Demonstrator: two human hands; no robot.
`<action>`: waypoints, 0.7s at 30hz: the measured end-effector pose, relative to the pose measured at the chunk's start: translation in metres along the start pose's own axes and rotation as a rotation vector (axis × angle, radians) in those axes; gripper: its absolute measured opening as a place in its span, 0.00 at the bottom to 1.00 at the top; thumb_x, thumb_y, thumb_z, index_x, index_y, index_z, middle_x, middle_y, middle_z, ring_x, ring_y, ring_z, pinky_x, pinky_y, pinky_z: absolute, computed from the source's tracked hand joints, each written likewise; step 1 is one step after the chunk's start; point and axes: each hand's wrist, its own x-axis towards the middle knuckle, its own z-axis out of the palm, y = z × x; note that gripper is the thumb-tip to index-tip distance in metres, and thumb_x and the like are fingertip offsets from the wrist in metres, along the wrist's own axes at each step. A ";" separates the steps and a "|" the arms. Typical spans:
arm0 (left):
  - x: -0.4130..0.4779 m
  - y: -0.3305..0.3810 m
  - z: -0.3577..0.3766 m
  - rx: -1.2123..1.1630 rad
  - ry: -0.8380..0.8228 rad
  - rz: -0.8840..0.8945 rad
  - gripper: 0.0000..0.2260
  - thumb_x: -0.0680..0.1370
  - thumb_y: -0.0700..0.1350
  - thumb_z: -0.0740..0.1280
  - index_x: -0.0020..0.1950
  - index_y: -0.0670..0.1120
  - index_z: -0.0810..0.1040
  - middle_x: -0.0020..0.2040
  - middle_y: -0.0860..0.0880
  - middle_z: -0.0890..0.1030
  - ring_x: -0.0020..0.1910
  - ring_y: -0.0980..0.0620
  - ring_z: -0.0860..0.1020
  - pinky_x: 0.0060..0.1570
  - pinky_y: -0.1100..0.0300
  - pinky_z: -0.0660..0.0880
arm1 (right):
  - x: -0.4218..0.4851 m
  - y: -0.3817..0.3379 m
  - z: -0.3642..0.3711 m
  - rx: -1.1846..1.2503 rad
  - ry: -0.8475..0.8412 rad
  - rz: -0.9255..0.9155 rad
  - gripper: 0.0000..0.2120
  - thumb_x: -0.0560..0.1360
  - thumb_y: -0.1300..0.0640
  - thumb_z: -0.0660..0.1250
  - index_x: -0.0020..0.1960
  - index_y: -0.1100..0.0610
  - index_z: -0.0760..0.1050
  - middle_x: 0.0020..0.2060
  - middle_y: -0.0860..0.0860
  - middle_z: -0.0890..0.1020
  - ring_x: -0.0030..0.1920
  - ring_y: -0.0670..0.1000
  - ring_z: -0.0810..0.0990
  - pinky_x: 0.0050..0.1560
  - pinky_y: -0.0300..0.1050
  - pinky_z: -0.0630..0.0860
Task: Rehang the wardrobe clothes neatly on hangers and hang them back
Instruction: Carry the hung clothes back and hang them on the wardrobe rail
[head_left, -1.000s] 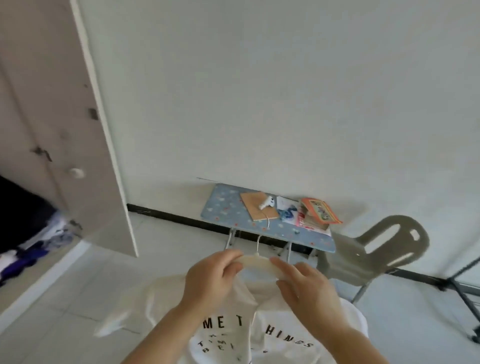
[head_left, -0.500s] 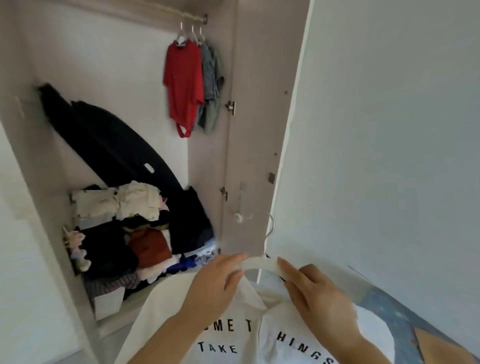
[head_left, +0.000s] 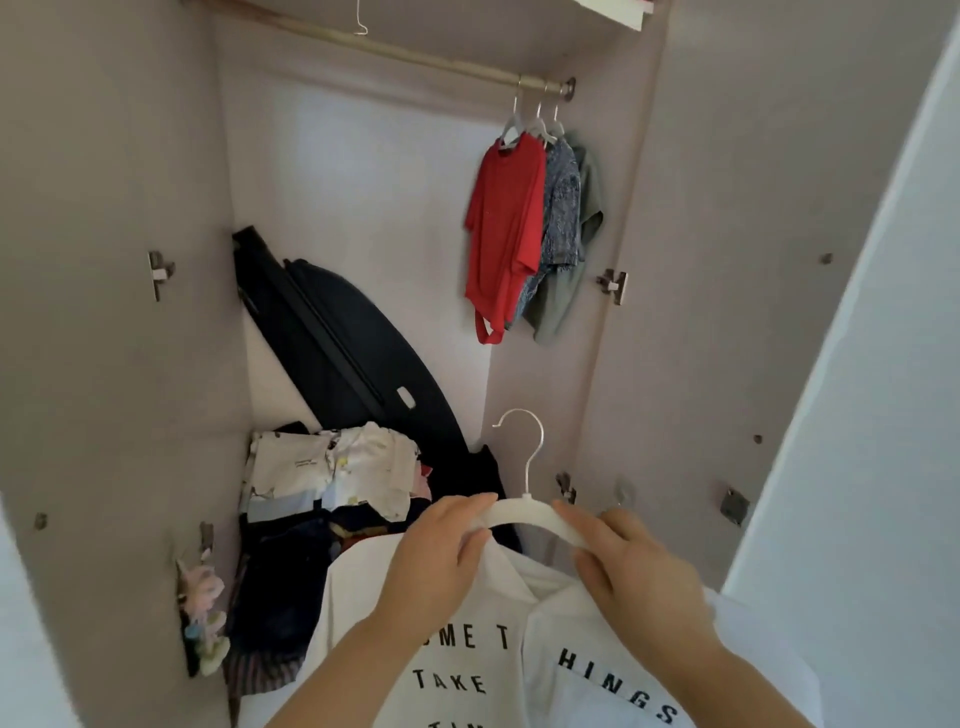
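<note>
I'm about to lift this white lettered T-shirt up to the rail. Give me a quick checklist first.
1. Grip: left hand and right hand each hold one arm of the white plastic hanger: ok.
2. Metal hook upright, nothing caught on it: ok.
3. White T-shirt with black lettering seated evenly on both hanger arms: cannot tell, the hands cover them.
4. Bare stretch of metal wardrobe rail to the left of the hanging red T-shirt: ok.
5. Hook up at rail height: not ok, it is well below the rail.
</note>
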 end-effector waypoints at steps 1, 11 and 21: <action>0.018 -0.010 0.001 0.004 0.010 -0.006 0.17 0.78 0.43 0.62 0.67 0.53 0.71 0.55 0.63 0.69 0.55 0.65 0.68 0.55 0.82 0.58 | 0.021 0.003 0.005 -0.001 -0.003 -0.004 0.21 0.79 0.46 0.51 0.71 0.34 0.54 0.55 0.41 0.69 0.47 0.44 0.75 0.37 0.38 0.71; 0.191 -0.083 0.003 0.116 0.075 0.028 0.17 0.79 0.45 0.62 0.68 0.53 0.69 0.60 0.59 0.69 0.58 0.63 0.67 0.52 0.85 0.54 | 0.211 0.025 0.029 -0.044 0.048 -0.026 0.19 0.79 0.47 0.52 0.68 0.34 0.57 0.56 0.43 0.68 0.46 0.48 0.77 0.37 0.41 0.71; 0.362 -0.131 -0.042 0.279 0.212 0.055 0.19 0.77 0.42 0.63 0.68 0.53 0.68 0.60 0.58 0.69 0.62 0.58 0.68 0.56 0.74 0.59 | 0.427 0.048 0.013 -0.001 0.222 -0.130 0.19 0.78 0.52 0.55 0.68 0.39 0.61 0.57 0.47 0.69 0.52 0.51 0.77 0.43 0.45 0.75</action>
